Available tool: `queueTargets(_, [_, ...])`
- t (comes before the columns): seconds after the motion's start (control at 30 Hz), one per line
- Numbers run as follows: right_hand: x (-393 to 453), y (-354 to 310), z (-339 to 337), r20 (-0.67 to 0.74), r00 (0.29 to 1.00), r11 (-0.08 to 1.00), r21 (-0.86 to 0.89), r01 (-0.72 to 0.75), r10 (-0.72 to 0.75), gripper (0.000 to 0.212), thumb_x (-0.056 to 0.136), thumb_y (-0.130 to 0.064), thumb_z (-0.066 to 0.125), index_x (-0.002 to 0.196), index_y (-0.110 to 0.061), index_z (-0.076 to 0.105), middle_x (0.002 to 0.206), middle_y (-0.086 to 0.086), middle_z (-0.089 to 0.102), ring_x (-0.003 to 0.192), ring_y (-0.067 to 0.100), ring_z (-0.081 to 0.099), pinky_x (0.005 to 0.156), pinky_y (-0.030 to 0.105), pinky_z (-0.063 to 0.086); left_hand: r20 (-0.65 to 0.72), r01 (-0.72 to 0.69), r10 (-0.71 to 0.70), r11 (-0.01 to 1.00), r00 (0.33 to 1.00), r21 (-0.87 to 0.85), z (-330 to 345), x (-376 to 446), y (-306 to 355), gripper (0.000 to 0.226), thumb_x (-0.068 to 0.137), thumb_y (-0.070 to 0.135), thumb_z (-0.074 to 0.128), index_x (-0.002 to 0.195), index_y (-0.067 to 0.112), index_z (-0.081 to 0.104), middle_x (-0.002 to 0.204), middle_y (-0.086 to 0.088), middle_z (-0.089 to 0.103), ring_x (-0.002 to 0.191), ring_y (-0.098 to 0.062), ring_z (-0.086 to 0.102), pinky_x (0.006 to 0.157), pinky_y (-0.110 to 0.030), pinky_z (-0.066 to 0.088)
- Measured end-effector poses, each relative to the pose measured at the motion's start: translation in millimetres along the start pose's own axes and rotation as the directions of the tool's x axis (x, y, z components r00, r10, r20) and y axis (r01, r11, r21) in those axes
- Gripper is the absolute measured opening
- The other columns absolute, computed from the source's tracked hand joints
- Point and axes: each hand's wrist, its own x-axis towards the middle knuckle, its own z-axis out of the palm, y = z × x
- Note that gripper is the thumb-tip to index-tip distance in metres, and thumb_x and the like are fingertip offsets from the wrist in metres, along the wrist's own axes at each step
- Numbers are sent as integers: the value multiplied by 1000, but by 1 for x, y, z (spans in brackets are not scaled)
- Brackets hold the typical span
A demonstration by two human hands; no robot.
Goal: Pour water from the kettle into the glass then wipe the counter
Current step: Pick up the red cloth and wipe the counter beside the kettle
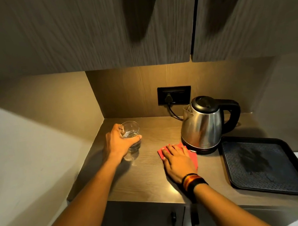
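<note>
A clear glass (132, 133) with water in it stands upright at the back left of the wooden counter (148, 176). My left hand (117, 143) is wrapped around it from the left. A steel kettle (203, 125) with a black lid and handle sits on its base at the back right, spout pointing left. Just in front of the kettle lies a red cloth (192, 156), flat on the counter. My right hand (177, 162) presses down on it with fingers spread, palm flat, covering most of the cloth.
A black textured tray (260, 166) lies at the counter's right end, overhanging the front edge. The kettle's cord runs to a wall socket (174, 95) behind. Overhead cabinets (115, 26) hang low above. Cupboard doors (148, 220) sit below the counter.
</note>
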Motion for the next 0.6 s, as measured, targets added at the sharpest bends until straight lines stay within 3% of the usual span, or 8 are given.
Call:
queueTargets(0.1, [29, -39, 7, 49, 999, 999, 32, 11, -13, 52, 102, -40, 31, 150, -22, 43, 159, 3, 39, 148, 25, 28, 125, 50, 6, 9, 6, -6, 1000, 1000, 7, -4, 6, 0, 83, 58, 59, 90, 124, 22, 56, 122, -7, 65, 108, -24, 60, 78, -33, 47])
queueTargets(0.2, [22, -67, 16, 101, 984, 988, 39, 146, -149, 54, 103, -41, 31, 153, -22, 38, 163, 4, 33, 151, 27, 24, 125, 49, 1, 10, -6, 5, 999, 1000, 37, -10, 8, 0, 84, 61, 56, 91, 128, 19, 57, 126, -10, 65, 117, -28, 61, 80, -32, 45])
queueTargets(0.33, [-26, -43, 18, 96, 951, 953, 99, 285, -294, 55, 100, -45, 30, 151, -27, 42, 160, 0, 39, 147, 23, 32, 123, 46, 10, -5, -15, 15, 999, 1000, 33, -16, 7, 2, 79, 64, 50, 92, 125, 14, 58, 124, -10, 68, 119, -30, 59, 82, -31, 41])
queueTargets(0.5, [-18, 14, 0, 53, 991, 990, 86, 114, -119, 52, 101, -39, 35, 151, -29, 43, 158, -2, 42, 146, 19, 34, 123, 39, 6, -20, -23, 24, 999, 1000, 46, -33, 1, 0, 81, 65, 54, 90, 128, 14, 58, 126, -10, 69, 116, -32, 63, 88, -32, 48])
queueTargets(0.6, [27, 4, 0, 38, 999, 1000, 21, -5, 4, 52, 101, -36, 36, 151, -26, 41, 160, 0, 39, 146, 21, 32, 123, 43, 12, -24, -36, 38, 996, 999, 77, -45, 1, -3, 83, 65, 59, 88, 128, 16, 58, 124, -9, 70, 114, -32, 65, 91, -36, 52])
